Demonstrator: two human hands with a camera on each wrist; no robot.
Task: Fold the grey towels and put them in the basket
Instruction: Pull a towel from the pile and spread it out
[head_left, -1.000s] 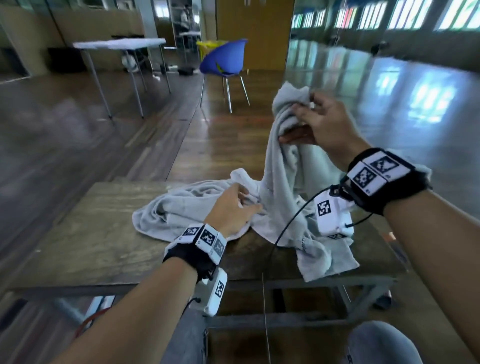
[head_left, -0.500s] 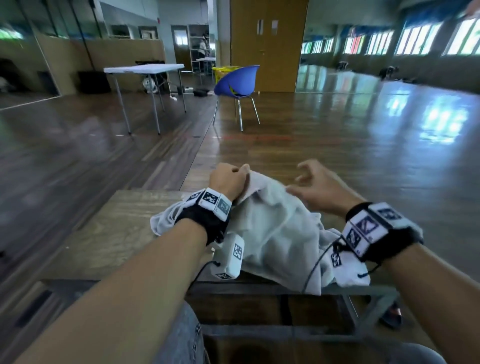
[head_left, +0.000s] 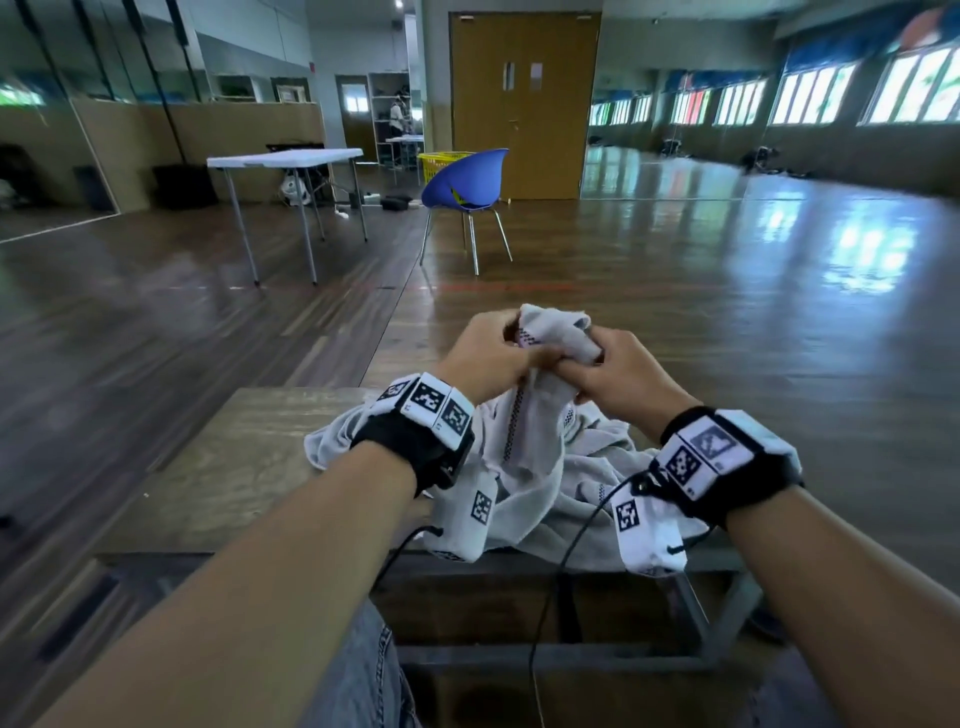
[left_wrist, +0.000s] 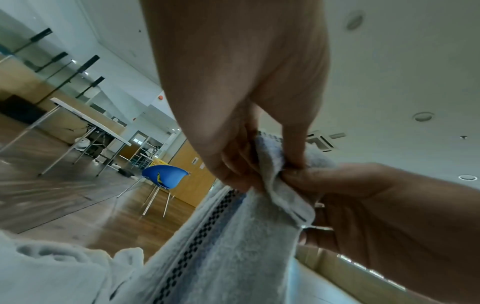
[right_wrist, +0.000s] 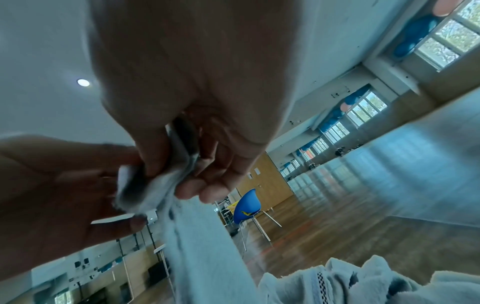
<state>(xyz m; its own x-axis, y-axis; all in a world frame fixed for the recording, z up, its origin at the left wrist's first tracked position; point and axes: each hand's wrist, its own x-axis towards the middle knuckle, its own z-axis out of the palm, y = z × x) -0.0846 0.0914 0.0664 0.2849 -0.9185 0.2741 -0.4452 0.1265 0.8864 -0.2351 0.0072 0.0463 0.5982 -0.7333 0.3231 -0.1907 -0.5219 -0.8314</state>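
Crumpled grey towel (head_left: 540, 467) with checkered stripe, one end raised, the remainder heaped on the table.

Left hand (head_left: 491, 353) and right hand (head_left: 618, 371) hid the towel (head_left: 535, 457) corner btwn them, wrist cams cut its lower part off, and the far yellow basket (head_left: 439, 161) sat half behind the chair (head_left: 467, 182).

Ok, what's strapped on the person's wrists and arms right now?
Forearms are bare, no sleeves. Each wrist has a black strap carrying white blocks printed with black square markers. A white camera pod hangs under each wrist, trailing a thin black cable.
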